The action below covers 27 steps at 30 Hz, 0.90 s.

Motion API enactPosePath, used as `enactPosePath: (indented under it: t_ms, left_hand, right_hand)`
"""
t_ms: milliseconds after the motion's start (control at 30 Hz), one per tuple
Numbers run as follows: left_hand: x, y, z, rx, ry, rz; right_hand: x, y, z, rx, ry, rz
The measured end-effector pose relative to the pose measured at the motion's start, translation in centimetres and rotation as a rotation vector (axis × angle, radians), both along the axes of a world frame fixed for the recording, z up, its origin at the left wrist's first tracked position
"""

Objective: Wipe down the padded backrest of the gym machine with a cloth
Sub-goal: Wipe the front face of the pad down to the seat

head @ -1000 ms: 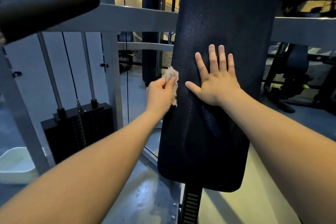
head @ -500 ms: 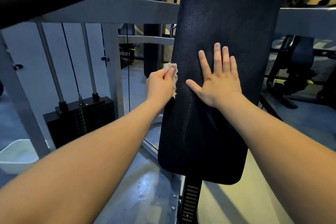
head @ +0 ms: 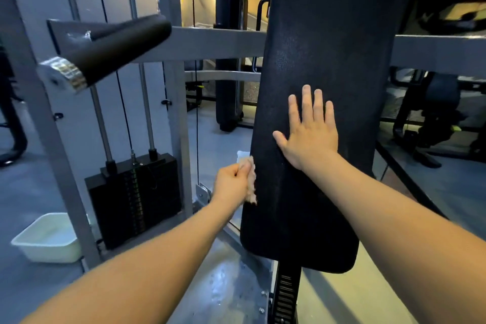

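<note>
Left hand (head: pixel 232 183) grips cloth (head: pixel 251 181) at backrest (head: pixel 315 47) left edge; right hand (head: pixel 310 131) flat, fingers spread (bracing). Risk: cloth slips off edge, leaving centre unwiped.

Head view; faces forward-down; close on backrest (head: pixel 323 66).

Both arms reach forward, forearms bare. The left hand (head: pixel 232 183) is curled, fingers pinching the cloth (head: pixel 252 184) at its right side. The right hand (head: pixel 310 137) sits higher and to the right of the left, palm flat, fingers straight and spread, pressed against the backrest (head: pixel 328 47).
</note>
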<state>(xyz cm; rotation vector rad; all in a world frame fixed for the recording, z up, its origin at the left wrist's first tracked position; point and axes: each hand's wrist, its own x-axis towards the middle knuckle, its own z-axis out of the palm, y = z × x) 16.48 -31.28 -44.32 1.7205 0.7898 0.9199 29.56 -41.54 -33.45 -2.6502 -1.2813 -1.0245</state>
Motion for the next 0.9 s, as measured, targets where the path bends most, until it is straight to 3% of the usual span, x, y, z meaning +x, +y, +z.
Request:
enactPosePath:
  t_ms: [167,333,433,533,667,733,833,900]
  left_hand:
    - [1.8,0.9,2.8,0.097,-0.108,-0.027]
    - [-0.2,-0.7,-6.3,0.109,-0.031,0.076]
    - [-1.7,-2.4,-10.6,-0.013,-0.02,0.074]
    - [-1.8,-2.2,-9.4,-0.072,-0.02,0.035]
    - [1.3,0.6,-2.2,-0.102,-0.11,-0.006]
    - [2.0,1.0,-0.5,-0.045,-0.107,-0.009]
    - [0.6,-0.2,-3.6,0.09,-0.041,0.018]
    - [-1.1,-1.4,-8.1,0.032,-0.002,0.035]
  right_hand:
    - [0.0,0.2,-2.4,-0.124,-0.037,0.103]
    - [0.6,1.1,-3.2,-0.09,-0.057,0.097]
    - [0.5,1.2,-3.6,-0.086,-0.061,0.077]
    - [0.4,1.2,-3.3,-0.107,-0.036,0.054]
    - [0.2,1.1,-3.1,-0.122,-0.026,0.053]
    - [0.3,1.1,-3.2,-0.123,-0.021,0.053]
    - [0.4,1.3,-3.3,-0.121,-0.02,0.051]
    - [0.5,1.3,-3.4,-0.111,-0.016,0.051]
